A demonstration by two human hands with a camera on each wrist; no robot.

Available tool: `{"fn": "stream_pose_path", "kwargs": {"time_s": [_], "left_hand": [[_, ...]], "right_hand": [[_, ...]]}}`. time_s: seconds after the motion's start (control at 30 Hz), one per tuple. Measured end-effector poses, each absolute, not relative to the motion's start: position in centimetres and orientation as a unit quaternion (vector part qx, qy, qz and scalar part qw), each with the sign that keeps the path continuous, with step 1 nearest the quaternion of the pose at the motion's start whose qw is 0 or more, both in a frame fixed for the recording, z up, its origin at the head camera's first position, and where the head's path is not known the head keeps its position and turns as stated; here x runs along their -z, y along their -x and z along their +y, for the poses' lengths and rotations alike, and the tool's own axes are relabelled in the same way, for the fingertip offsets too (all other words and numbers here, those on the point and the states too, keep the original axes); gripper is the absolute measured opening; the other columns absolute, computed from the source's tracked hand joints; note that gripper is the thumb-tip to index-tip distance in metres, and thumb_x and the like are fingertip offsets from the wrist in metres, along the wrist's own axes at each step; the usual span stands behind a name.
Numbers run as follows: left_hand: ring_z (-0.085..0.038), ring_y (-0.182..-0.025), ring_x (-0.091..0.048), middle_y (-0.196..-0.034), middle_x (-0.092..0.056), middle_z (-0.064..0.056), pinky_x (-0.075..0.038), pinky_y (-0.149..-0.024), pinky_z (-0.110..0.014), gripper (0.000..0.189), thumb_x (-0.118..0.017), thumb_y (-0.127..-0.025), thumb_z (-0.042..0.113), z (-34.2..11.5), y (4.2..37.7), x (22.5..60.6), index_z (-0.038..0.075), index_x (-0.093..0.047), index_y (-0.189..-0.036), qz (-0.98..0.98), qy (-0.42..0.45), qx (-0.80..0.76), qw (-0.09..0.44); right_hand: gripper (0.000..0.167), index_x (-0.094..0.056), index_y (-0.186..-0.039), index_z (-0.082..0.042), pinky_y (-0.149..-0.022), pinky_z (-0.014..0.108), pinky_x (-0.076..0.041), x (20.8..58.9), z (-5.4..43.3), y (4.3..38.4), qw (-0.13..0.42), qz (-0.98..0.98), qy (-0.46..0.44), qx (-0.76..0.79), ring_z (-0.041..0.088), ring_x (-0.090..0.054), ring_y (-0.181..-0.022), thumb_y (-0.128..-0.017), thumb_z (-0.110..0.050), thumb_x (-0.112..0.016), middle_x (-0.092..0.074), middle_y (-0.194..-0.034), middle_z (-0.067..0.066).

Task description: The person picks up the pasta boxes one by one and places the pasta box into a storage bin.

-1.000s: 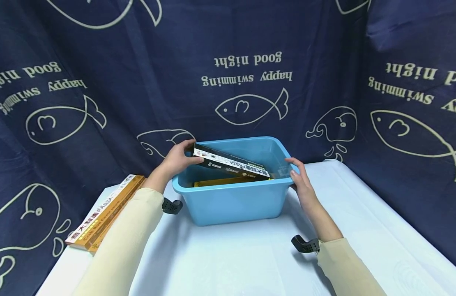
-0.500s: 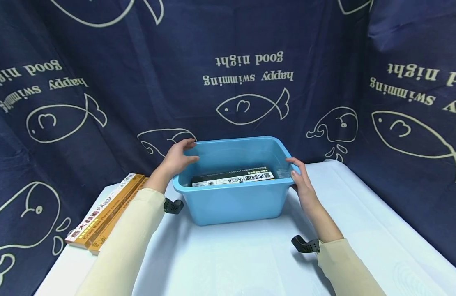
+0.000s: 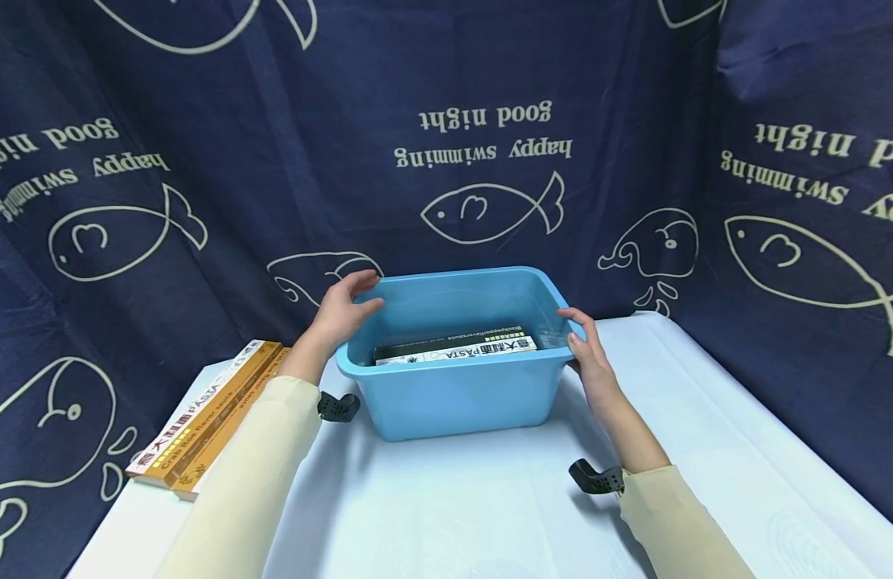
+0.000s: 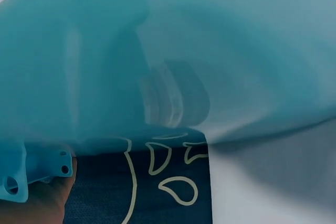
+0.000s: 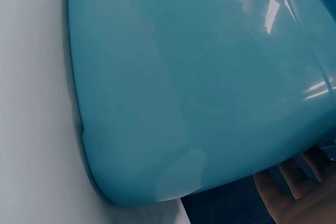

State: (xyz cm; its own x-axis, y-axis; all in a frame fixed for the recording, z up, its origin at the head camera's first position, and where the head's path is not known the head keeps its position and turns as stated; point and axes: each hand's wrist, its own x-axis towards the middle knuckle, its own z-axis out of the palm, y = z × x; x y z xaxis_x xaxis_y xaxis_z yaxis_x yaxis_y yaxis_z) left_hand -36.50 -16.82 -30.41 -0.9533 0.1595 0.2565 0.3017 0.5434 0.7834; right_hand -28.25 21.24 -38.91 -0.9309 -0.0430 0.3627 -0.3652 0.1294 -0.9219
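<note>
Black pasta box (image 3: 454, 346) has gone down: a second ago it was tilted in the left hand (image 3: 338, 312), now it lies in the bin and that hand holds nothing visible.

Surroundings, by size. Navy curtain (image 3: 483, 72) with fish drawings at the back; white-covered table (image 3: 446, 507) beneath. Blue bin (image 3: 454, 402) upright on the table, between the hands. Two orange pasta boxes (image 3: 207, 418) side by side at the table's left, outside the bin, partly hidden by the left sleeve (image 3: 232, 474). Black box low inside the bin, behind the near rim, which hides its lower part.

Hands: left at the bin's left end, thumb and fingers apart; whether it touches the rim, cannot tell. Right hand (image 3: 593, 354) clamped on the right end of the rim.

Step in hand, judged: placement of the black box, apparently just finished. Next move would call for the left hand to clear the rim and reach leftward to the orange boxes, right hand steadying the bin.
</note>
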Motion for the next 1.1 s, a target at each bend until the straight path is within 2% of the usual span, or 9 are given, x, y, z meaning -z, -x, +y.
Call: {"fn": "stream_pose_path", "kwargs": {"time_s": [0.27,0.7,0.87,1.1], "left_hand": [[-0.027,-0.146,-0.040,-0.154,-0.047,-0.008,-0.033,-0.120,-0.047,0.058,-0.063,-0.098,0.016,-17.2,36.2,30.9,0.010,-0.041,-0.151,-0.850,0.121,0.504,0.092],[-0.024,-0.148,-0.037,-0.154,-0.048,-0.007,-0.022,-0.125,-0.047,0.048,-0.055,-0.101,0.018,-17.7,34.6,32.3,0.012,-0.047,-0.147,-0.814,0.100,0.558,0.128],[-0.023,-0.150,-0.033,-0.158,-0.043,-0.006,-0.025,-0.125,-0.044,0.048,-0.052,-0.102,0.016,-18.1,33.7,32.8,0.012,-0.045,-0.149,-0.797,0.092,0.585,0.119],[-0.020,-0.149,-0.036,-0.159,-0.042,-0.003,-0.028,-0.123,-0.040,0.047,-0.050,-0.104,0.018,-18.6,32.4,33.4,0.013,-0.044,-0.150,-0.777,0.084,0.614,0.112]], "right_hand": [[0.051,-0.026,-0.152,-0.020,-0.117,0.072,-0.013,39.0,21.1,28.2,0.123,-0.745,-0.136,-0.642,0.038,-0.013,-0.154,-0.103,-0.035,-0.031,-0.010,-0.167,0.008],[0.052,-0.026,-0.152,-0.019,-0.118,0.071,-0.012,38.9,21.1,28.2,0.128,-0.743,-0.132,-0.644,0.038,-0.012,-0.154,-0.102,-0.034,-0.031,-0.010,-0.166,0.009],[0.052,-0.026,-0.152,-0.019,-0.118,0.072,-0.012,38.9,21.1,28.2,0.128,-0.744,-0.133,-0.643,0.038,-0.012,-0.154,-0.102,-0.034,-0.031,-0.010,-0.166,0.009],[0.052,-0.026,-0.152,-0.019,-0.118,0.072,-0.012,38.9,21.1,28.2,0.129,-0.743,-0.134,-0.643,0.039,-0.013,-0.153,-0.102,-0.033,-0.030,-0.010,-0.166,0.009]]}}
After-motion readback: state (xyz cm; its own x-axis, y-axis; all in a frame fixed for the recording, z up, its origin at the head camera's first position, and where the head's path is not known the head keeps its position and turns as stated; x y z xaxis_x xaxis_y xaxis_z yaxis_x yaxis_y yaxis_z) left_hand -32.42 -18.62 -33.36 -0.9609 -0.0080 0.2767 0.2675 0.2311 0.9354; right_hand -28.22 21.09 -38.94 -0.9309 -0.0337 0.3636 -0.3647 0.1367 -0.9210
